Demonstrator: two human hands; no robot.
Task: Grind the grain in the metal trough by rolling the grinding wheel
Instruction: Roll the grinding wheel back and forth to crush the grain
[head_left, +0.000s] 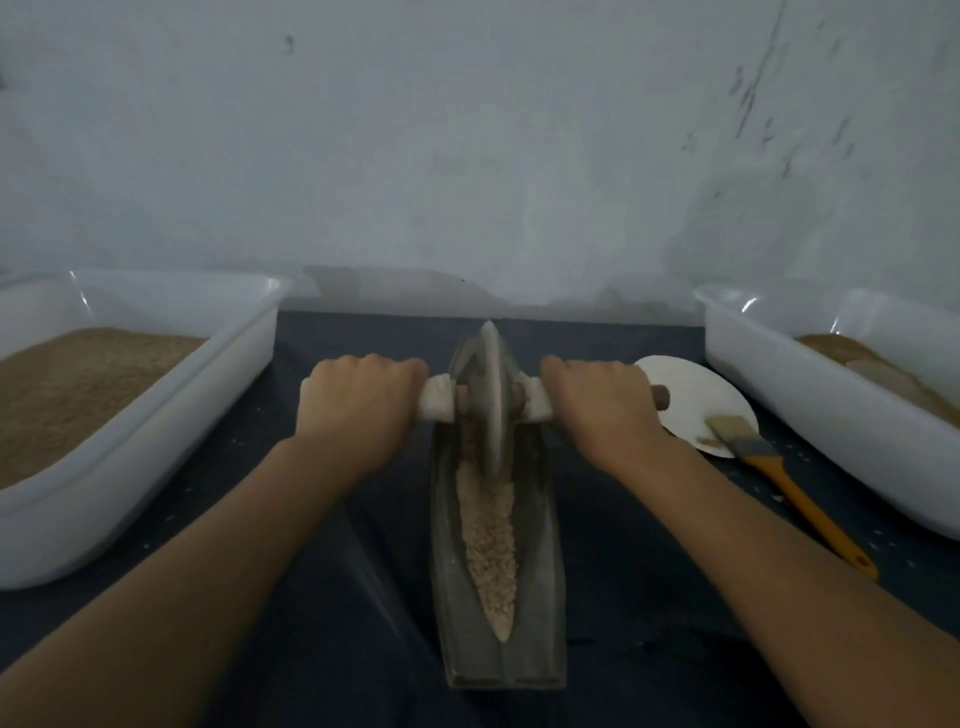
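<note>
Head view. Long, dull-grey metal trough (540, 571), boat-shaped, lying near-to-far on dark cloth (363, 597). Pale, coarse crushed grain (491, 540) along its groove. Grey disc-shaped grinding wheel (491, 400) upright at far end, on a cloth-wrapped axle. Left hand (353, 400) and right hand (597, 405) curled round axle handles, knuckles up, arms extended. White plastic tubs left (171, 452) and right (810, 405); yellow-handled brush (779, 478) right.

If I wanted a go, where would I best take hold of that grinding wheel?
Take the grinding wheel by its axle handle, one end in each fist, from above with knuckles up, as the left hand and right hand do now. The disc stands on edge in the narrow metal trough, so only the crosswise handle offers grip.
</note>
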